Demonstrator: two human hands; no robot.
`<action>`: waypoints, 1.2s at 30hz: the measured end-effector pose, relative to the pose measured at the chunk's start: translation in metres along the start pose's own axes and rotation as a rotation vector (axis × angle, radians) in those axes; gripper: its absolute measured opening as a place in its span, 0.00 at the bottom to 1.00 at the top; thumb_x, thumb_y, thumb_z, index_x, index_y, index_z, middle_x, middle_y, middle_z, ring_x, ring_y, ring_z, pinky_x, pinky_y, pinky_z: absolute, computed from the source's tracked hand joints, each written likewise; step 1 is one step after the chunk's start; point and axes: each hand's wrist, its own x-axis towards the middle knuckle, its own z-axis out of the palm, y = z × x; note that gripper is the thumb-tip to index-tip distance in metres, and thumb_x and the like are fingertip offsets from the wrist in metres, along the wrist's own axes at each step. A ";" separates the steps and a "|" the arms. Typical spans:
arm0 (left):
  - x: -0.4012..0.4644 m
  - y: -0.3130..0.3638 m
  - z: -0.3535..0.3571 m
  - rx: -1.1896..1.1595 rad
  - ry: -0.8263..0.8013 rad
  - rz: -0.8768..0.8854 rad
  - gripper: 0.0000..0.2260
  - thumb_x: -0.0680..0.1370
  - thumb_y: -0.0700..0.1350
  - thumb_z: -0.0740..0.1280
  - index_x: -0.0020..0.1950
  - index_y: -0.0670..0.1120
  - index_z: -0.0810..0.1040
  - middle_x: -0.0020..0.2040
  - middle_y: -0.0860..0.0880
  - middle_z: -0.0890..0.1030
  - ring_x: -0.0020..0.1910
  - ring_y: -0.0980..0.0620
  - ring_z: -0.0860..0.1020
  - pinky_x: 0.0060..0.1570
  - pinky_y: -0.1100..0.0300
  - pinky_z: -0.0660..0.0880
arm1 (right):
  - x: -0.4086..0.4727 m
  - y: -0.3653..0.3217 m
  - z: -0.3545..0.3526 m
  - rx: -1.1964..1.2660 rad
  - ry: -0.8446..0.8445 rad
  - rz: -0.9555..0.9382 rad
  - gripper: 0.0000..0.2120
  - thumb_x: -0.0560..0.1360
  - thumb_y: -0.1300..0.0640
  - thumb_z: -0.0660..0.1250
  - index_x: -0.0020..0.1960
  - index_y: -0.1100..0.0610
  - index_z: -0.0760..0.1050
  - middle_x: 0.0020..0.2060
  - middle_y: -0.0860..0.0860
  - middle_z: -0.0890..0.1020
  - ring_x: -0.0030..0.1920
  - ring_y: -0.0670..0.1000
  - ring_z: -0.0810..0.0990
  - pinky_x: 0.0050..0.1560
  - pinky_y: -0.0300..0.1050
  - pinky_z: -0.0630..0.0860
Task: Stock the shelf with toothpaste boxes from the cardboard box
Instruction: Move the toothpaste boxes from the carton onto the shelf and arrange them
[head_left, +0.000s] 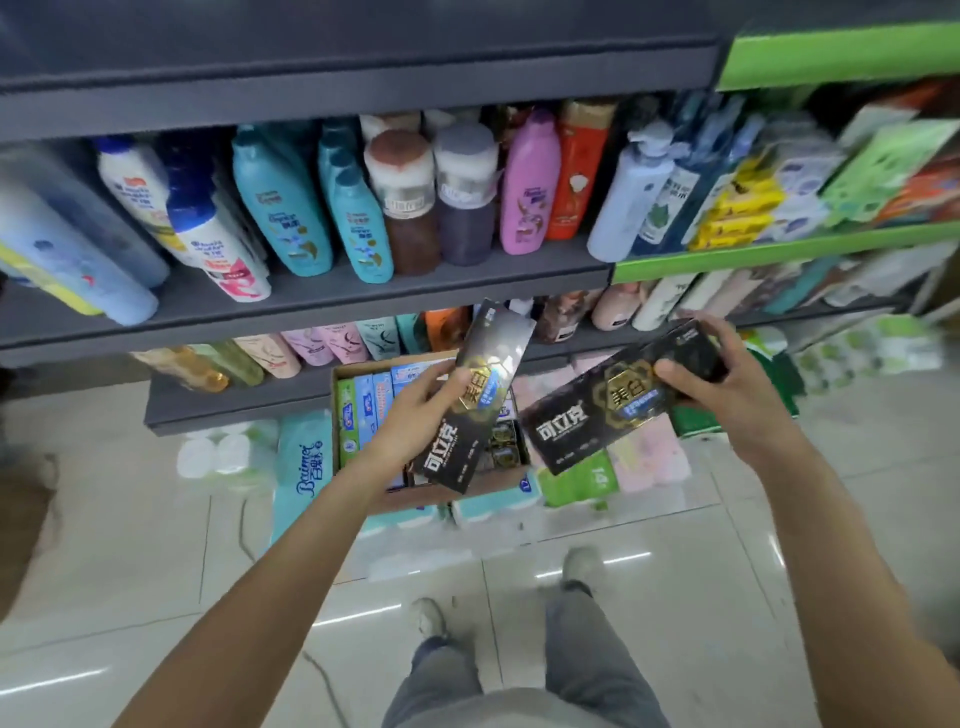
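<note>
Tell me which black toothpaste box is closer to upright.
The black toothpaste box in the left hand, standing steeply on end; the box in the right hand lies nearer flat.

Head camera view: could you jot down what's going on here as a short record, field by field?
left hand: left hand grips a black toothpaste box, tilted
right hand: right hand grips a second black toothpaste box, lying nearly flat
source: open cardboard box on tissue packs, more boxes inside
tissue packs: wrapped tissue packs on the floor
shelf above: grey shelf holding shampoo bottles
progress: both boxes in the air, neither shelved yet
</note>
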 end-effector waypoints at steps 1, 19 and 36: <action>0.004 0.009 0.002 0.016 0.021 0.017 0.17 0.79 0.55 0.60 0.65 0.52 0.72 0.56 0.56 0.77 0.55 0.57 0.76 0.55 0.66 0.70 | 0.003 -0.006 -0.016 0.001 0.032 -0.023 0.28 0.62 0.48 0.76 0.59 0.40 0.72 0.56 0.51 0.78 0.48 0.42 0.82 0.38 0.38 0.80; 0.061 0.300 0.116 0.735 0.492 0.716 0.33 0.63 0.74 0.59 0.62 0.59 0.71 0.53 0.61 0.80 0.52 0.57 0.79 0.50 0.58 0.75 | 0.189 -0.185 -0.241 0.236 0.140 -0.580 0.17 0.74 0.59 0.70 0.52 0.40 0.68 0.53 0.45 0.75 0.53 0.48 0.78 0.50 0.48 0.77; 0.201 0.384 0.103 1.283 0.628 0.718 0.26 0.73 0.60 0.66 0.69 0.54 0.70 0.63 0.49 0.73 0.61 0.46 0.71 0.56 0.52 0.68 | 0.463 -0.239 -0.157 -1.038 0.172 -0.609 0.18 0.75 0.60 0.67 0.64 0.54 0.70 0.67 0.61 0.70 0.67 0.63 0.67 0.65 0.50 0.64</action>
